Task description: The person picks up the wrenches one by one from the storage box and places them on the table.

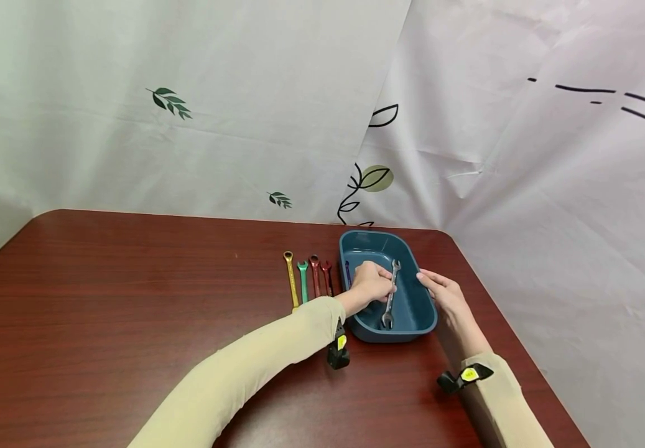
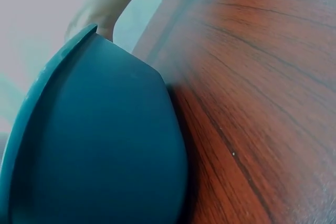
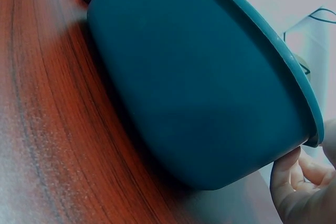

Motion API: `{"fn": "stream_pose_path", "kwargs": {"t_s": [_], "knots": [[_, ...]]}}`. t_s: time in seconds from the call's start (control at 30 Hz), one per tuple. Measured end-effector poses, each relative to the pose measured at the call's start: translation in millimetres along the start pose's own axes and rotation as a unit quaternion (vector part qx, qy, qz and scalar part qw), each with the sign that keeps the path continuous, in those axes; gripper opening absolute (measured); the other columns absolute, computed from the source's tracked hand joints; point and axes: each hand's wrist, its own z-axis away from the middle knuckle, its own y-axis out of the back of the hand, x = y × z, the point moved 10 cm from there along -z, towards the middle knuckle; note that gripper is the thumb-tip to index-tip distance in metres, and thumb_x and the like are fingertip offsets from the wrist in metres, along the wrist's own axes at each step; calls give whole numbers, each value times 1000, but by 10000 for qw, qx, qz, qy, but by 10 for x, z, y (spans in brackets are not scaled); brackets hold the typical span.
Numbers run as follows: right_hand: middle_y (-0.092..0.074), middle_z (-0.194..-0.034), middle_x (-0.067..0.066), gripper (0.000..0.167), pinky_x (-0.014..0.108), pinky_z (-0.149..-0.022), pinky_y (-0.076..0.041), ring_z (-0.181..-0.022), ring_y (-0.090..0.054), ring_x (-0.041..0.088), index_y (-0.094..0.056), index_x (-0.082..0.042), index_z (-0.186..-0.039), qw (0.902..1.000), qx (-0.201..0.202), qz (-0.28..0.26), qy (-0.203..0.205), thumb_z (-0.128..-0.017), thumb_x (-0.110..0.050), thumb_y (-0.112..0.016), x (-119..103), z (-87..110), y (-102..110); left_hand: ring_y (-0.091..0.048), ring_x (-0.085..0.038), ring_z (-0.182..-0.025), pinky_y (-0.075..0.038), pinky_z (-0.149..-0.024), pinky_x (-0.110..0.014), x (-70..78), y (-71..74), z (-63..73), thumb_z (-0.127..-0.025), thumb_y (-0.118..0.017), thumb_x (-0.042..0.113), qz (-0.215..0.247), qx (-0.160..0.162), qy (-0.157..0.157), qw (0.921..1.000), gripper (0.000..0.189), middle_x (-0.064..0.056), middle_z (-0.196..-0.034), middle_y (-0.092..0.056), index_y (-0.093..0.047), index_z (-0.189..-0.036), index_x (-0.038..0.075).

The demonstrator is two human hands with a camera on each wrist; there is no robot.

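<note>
In the head view a blue plastic bin (image 1: 397, 338) stands on the table, and its outer wall fills much of both wrist views. My left hand (image 1: 371, 283) reaches over its left side and pinches a silver double-ended wrench (image 1: 390, 306) at mid-shaft, inside the bin. A purple wrench (image 1: 348, 269) lies along the bin's left inner wall, partly hidden by that hand. At the right side my right hand (image 1: 451, 300) holds the bin's rim, thumb on top; in the right wrist view its curled fingers (image 3: 286, 169) are under the rim.
Left of the bin, a yellow wrench (image 1: 291, 280), a green wrench (image 1: 303, 283) and two red wrenches (image 1: 315, 277) lie side by side on the brown table (image 1: 132, 298), lower ends partly behind the left sleeve. White patterned curtains (image 1: 244, 124) hang behind and to the right.
</note>
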Motion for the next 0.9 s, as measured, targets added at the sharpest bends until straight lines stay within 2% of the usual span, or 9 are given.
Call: {"fn": "stream_pose_path", "kwargs": {"t_s": [0.2, 0.43, 0.63, 0.9], "knots": [[-64, -85, -15, 62, 19, -68, -58, -76, -66, 0, -41, 0, -144, 9999, 1, -100, 10, -94, -30, -62, 7, -7, 2, -69, -13, -58, -58, -52, -23, 21, 28, -5, -80, -75, 3, 299, 140, -103, 9994, 17, -7, -80, -75, -75, -97, 2], [-65, -86, -14, 62, 19, -69, -58, -77, -66, 1, -41, 0, -144, 9999, -15, -152, 24, -94, -30, -62, 2, -9, -6, -70, -14, -58, -59, -53, -24, 13, 33, -6, -80, -75, 4, 460, 152, -31, 9988, 22, -7, -81, -76, -74, -102, 2], [-64, -85, -15, 62, 18, -69, -58, -77, -66, 0, -41, -1, -144, 9999, -29, -136, 20, -94, -31, -62, -1, -13, -5, -70, -13, -60, -59, -53, -24, 20, 71, -5, -79, -75, 3, 745, 360, -5, 9966, 19, -7, -80, -75, -75, -98, 4], [-63, -85, -17, 61, 19, -68, -58, -75, -65, 0, -42, -2, -144, 9999, -39, -113, -11, -94, -29, -62, 10, -14, -2, -71, -14, -66, -60, -55, -24, 50, 124, 27, -80, -75, 2, 1045, 500, -152, 9931, 23, -9, -88, -75, -73, -103, 3]]}}
